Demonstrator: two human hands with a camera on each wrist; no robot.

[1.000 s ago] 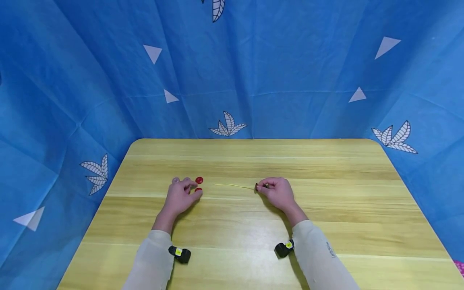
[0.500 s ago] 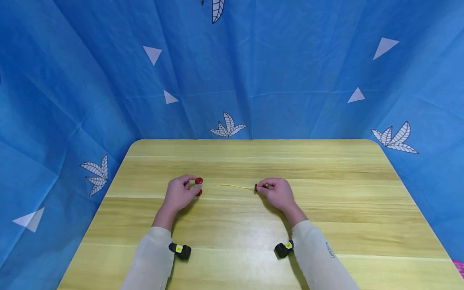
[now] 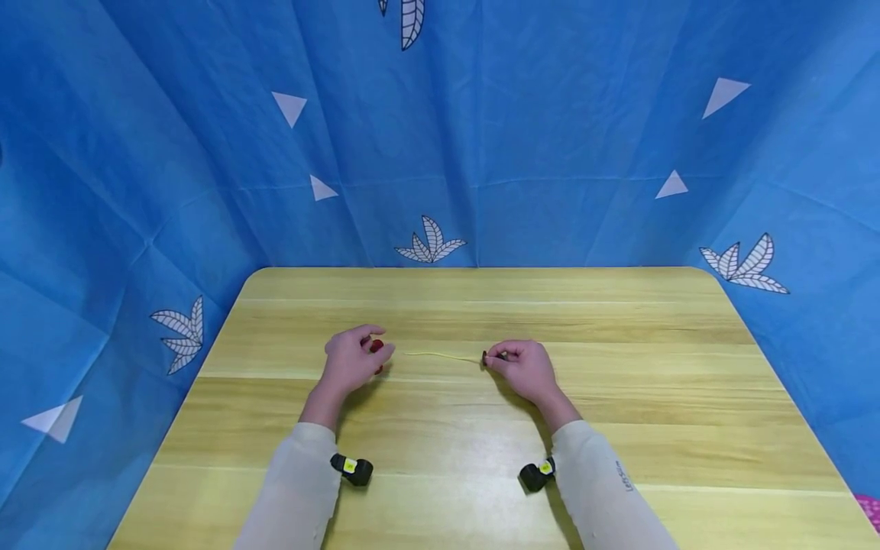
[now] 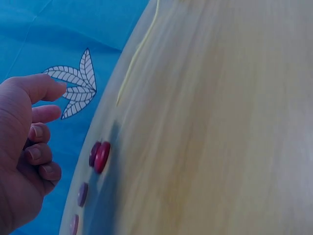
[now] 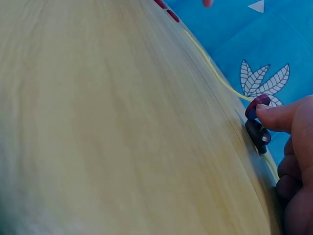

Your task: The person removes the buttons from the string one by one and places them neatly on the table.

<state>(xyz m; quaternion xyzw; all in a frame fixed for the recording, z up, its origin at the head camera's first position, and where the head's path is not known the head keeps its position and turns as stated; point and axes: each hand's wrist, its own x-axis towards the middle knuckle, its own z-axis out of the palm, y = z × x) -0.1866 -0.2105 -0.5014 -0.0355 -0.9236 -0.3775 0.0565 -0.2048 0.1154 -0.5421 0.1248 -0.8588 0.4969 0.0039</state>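
My left hand (image 3: 352, 360) hovers above the table at the left with thumb and forefinger apart, holding nothing. Beneath it lie two red buttons (image 4: 101, 157), partly covered by the fingers in the head view. Two pale purple buttons (image 4: 82, 194) show in the left wrist view; the hand hides them in the head view. With my right hand (image 3: 525, 370) I pinch a dark red button (image 5: 256, 105) standing on edge, a black button (image 5: 257, 134) close beside it. A yellow string (image 3: 440, 354) extends left from the pinched button, and more of it shows behind the black one.
The wooden table (image 3: 440, 473) has rounded far corners and meets a blue curtain (image 3: 440, 137) at its back and sides. A black wrist camera (image 3: 356, 470) sits on the left sleeve, another wrist camera (image 3: 536, 475) on the right.
My left hand has moved slightly right over the red buttons, its thumb and forefinger spreading apart from the red button. The right hand keeps its pinch in place.
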